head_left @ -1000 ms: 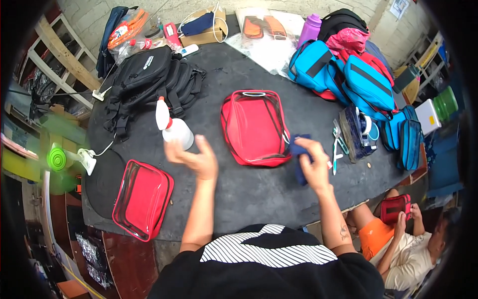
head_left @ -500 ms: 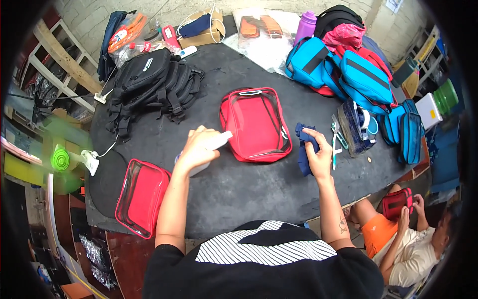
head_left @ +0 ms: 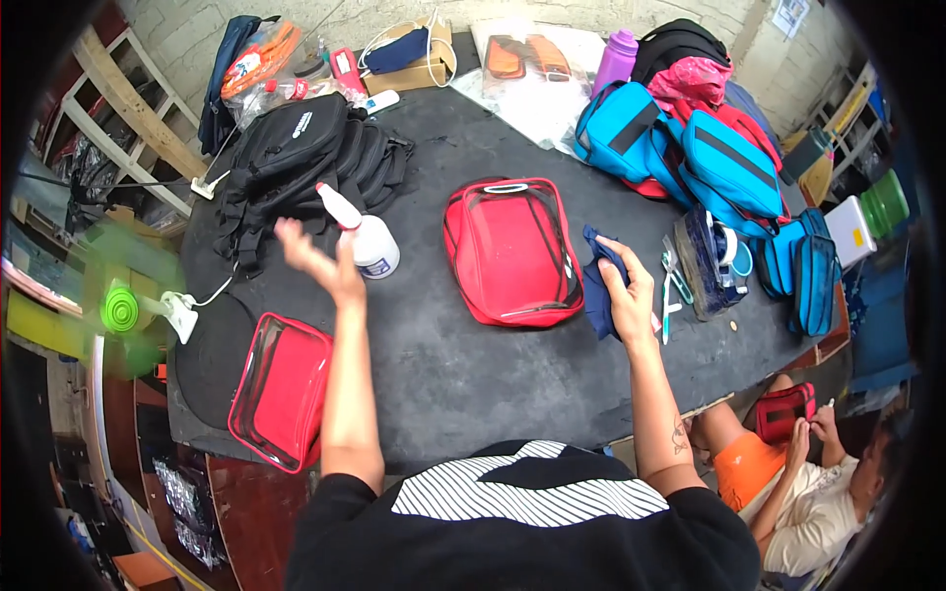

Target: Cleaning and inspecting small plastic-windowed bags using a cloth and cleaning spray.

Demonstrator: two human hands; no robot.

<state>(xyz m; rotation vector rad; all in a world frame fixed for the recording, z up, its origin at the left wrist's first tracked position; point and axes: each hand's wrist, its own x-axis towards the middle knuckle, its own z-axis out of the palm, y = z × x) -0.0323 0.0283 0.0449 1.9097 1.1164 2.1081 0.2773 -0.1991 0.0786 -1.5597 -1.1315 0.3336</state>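
Observation:
My left hand [head_left: 327, 264] is off the white spray bottle [head_left: 377, 248], its fingers spread and holding nothing. The bottle stands upright on the black table, close to the black backpack, its nozzle pointing up and left. In my right hand [head_left: 629, 295] is a dark blue cloth [head_left: 599, 295], pinched between thumb and fingers. Between my hands lies a red pouch [head_left: 510, 251] with clear panels and black trim, just left of the cloth. A second red pouch [head_left: 283, 389] of the same kind rests near the table's front left edge, below my left forearm.
A black backpack [head_left: 296, 148] lies at the back left. Blue bags [head_left: 729, 163] are piled at the back right beside a purple bottle [head_left: 617, 59]. Toothbrushes [head_left: 670, 291] and a clear case [head_left: 705, 261] sit to the right. A seated person [head_left: 818, 483] handles another red pouch.
My left hand has let go of the spray bottle and moved left; the bottle now stands beside the backpack. My right hand still holds the cloth near the middle pouch.

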